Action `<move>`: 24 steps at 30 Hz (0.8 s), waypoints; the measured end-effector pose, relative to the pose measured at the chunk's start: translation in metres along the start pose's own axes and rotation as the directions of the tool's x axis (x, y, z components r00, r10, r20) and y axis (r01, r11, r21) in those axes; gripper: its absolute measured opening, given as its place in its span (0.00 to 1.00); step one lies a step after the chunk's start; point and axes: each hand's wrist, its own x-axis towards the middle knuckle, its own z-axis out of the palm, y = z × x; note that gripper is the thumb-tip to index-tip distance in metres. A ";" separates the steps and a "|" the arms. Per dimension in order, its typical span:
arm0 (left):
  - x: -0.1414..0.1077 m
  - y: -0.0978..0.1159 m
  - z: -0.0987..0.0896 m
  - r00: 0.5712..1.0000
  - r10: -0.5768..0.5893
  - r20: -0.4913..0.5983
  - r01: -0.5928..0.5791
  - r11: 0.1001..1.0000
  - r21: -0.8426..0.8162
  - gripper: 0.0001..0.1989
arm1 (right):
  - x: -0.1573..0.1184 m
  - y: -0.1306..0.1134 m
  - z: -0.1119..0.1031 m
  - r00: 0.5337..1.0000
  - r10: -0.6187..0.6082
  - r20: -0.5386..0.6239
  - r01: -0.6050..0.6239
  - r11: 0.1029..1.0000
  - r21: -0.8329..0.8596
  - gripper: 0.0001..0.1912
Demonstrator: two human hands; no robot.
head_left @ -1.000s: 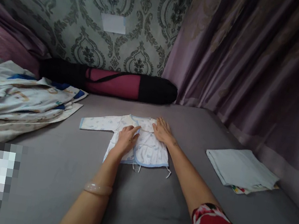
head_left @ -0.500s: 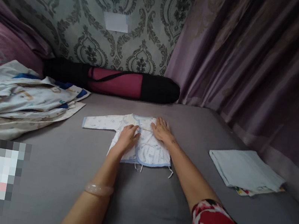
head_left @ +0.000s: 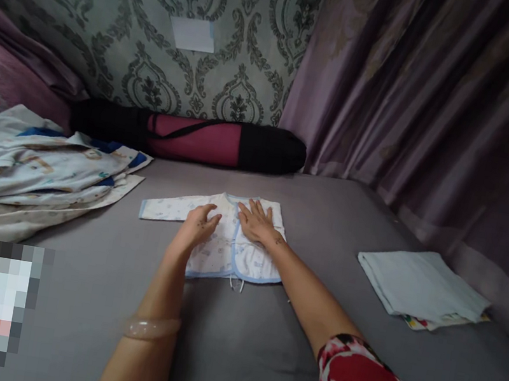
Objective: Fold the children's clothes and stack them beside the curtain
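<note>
A small white baby jacket (head_left: pixel 213 251) with blue trim and a faint print lies flat, its neck edge away from me. One sleeve (head_left: pixel 167 207) stretches out to the left; the other does not show on the right side. My right hand (head_left: pixel 256 222) rests palm down on the jacket's right chest, fingers spread. Over the left chest, close to the sleeve's shoulder, is my left hand (head_left: pixel 201 224) with fingers curved and apart, nothing between them. Whether it touches the cloth I cannot tell. White ties (head_left: pixel 236 284) hang from the bottom hem.
The jacket lies on a grey sheet (head_left: pixel 326 227). Rumpled printed cloth (head_left: pixel 55 168) is heaped at left, and a folded pale blue cloth (head_left: pixel 423 285) lies at right. A long black and maroon bag (head_left: pixel 195 139) runs along the wall. Purple curtains (head_left: pixel 421 82) hang on the right.
My left hand has moved left, from the front opening towards the sleeve's shoulder. My right hand has slid left from the jacket's right shoulder to its chest.
</note>
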 end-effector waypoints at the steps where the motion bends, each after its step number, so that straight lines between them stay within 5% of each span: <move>1: 0.000 -0.003 -0.006 0.999 -0.033 0.014 0.033 0.999 -0.003 0.22 | 0.001 -0.002 -0.001 1.000 0.005 0.005 -0.005 1.000 0.003 0.28; 8: 0.001 -0.041 -0.035 0.952 -0.280 -0.122 0.282 0.959 0.004 0.22 | 0.001 -0.013 0.005 0.996 -0.091 -0.008 0.091 0.996 -0.009 0.30; 14: -0.004 -0.064 -0.035 0.745 -0.486 -0.457 0.555 0.832 0.020 0.24 | 0.007 -0.025 0.001 0.992 -0.117 -0.041 0.115 0.992 -0.053 0.29; 18: 0.000 -0.063 -0.032 0.637 -0.588 -0.498 0.654 0.755 -0.055 0.23 | 0.017 -0.047 0.003 0.961 -0.257 -0.102 0.248 0.965 -0.088 0.27; 24: 0.005 -0.066 -0.029 0.639 -0.589 -0.495 0.670 0.742 -0.018 0.21 | 0.035 -0.079 0.015 0.950 -0.312 -0.001 0.312 0.950 -0.011 0.29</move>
